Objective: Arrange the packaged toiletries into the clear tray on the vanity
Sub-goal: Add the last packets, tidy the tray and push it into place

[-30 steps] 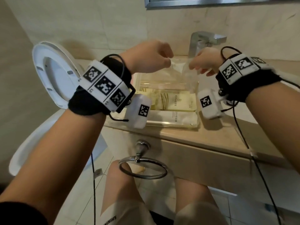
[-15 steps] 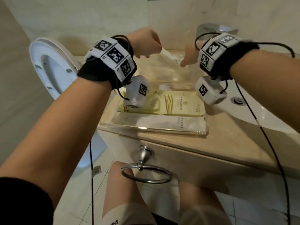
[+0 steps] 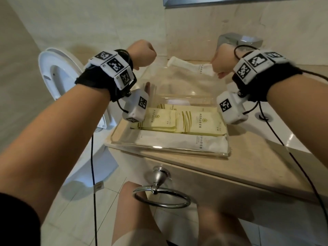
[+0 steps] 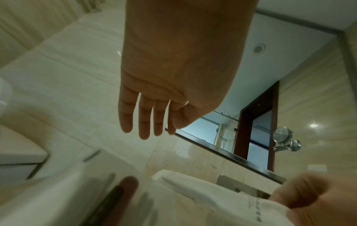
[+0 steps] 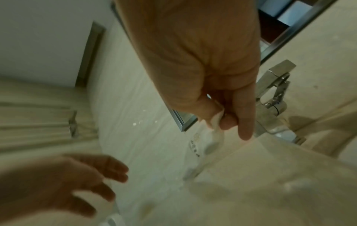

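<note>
Right fingers (image 5: 228, 120): thumb and forefinger pinch one end of a white sachet (image 3: 190, 66); the other fingers hang straight down beside it.
Left fingers (image 4: 142, 120): straight and loosely spread, holding nothing, touching nothing.
Right hand (image 3: 222, 62): raised above the far right corner of the tray, in front of the tap.
Left hand (image 3: 142, 54): raised above the far left corner of the tray, apart from the sachet's free end.
Sachet: long and narrow, held roughly level in the air over the back of the tray, its free end pointing toward the left hand; dark print near the pinched end.
Tray (image 3: 166, 150): clear, rectangular, standing on the bench (image 3: 257, 157) near its front edge, left of the basin.
Tray, front row: one long white packet (image 3: 179, 142) lies flat along the front wall.
Tray, middle row: two pale yellow packets (image 3: 198, 123) lie flat side by side behind the white one, the left overlapping the right; another yellow packet's edge shows beneath them at the back.
Tray, back part: bare clear base, under the held sachet.
Basin (image 3: 284, 132): white, to the right of the tray, with a round drain showing.
Tap (image 3: 239, 39): chrome, square-bodied, at the wall behind the right hand.
Towel ring (image 3: 161, 197): chrome, hangs from the front of the bench below the tray.
Toilet (image 3: 58, 73): white, lid up, left of the bench.
Mirror (image 3: 230, 0): frame edge visible on the wall above the tap.
Wrist view sharpness: lower parts of both are blurred; the sachet's print cannot be read.
</note>
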